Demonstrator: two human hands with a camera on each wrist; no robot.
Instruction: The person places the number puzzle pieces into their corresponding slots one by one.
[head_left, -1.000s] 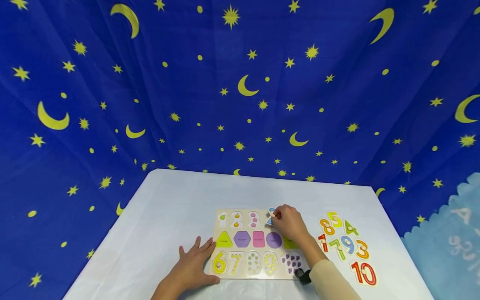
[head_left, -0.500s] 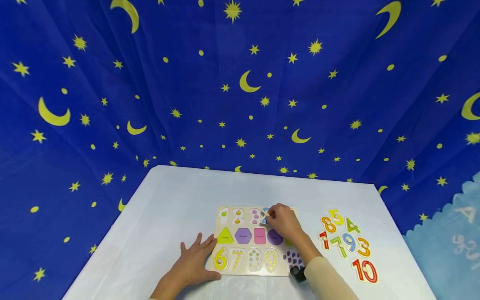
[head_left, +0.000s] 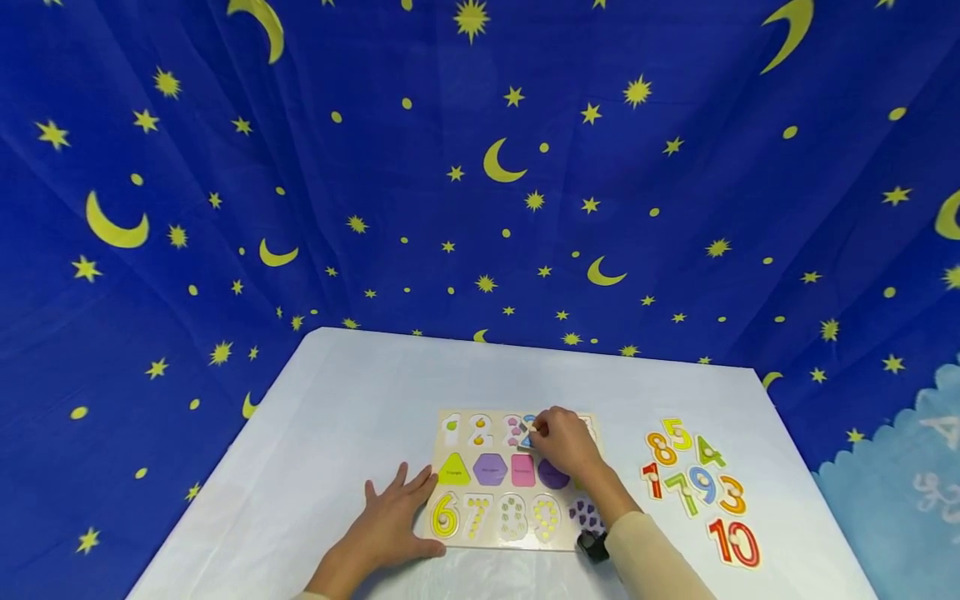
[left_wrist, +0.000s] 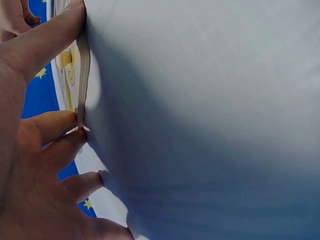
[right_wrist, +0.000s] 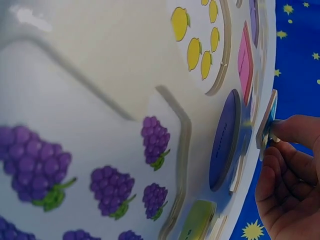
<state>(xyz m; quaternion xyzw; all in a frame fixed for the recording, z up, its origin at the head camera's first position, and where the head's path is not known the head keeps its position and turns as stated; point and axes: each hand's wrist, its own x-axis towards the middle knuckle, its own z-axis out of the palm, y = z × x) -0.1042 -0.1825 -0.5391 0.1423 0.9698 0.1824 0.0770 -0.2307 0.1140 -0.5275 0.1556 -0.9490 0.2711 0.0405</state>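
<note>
Above the puzzle board's (head_left: 468,458) far row, the tilted blue number piece (right_wrist: 269,117) was pinched by the right hand (head_left: 567,442), probably best levelled before any lowering, while the board's left edge was touched by the left hand (head_left: 390,523), fingers spread.

The curtain (head_left: 360,158) is blue with yellow moons, stars and dots; the desk (head_left: 375,375) is white. The board (head_left: 493,543) is cream, with a lime triangle (head_left: 453,472), purple hexagon (head_left: 491,469) and pink rectangle (head_left: 523,471). One number piece (head_left: 528,441) is blue, the 6 (head_left: 445,516) yellow, the 10 (head_left: 735,542) red.
</note>
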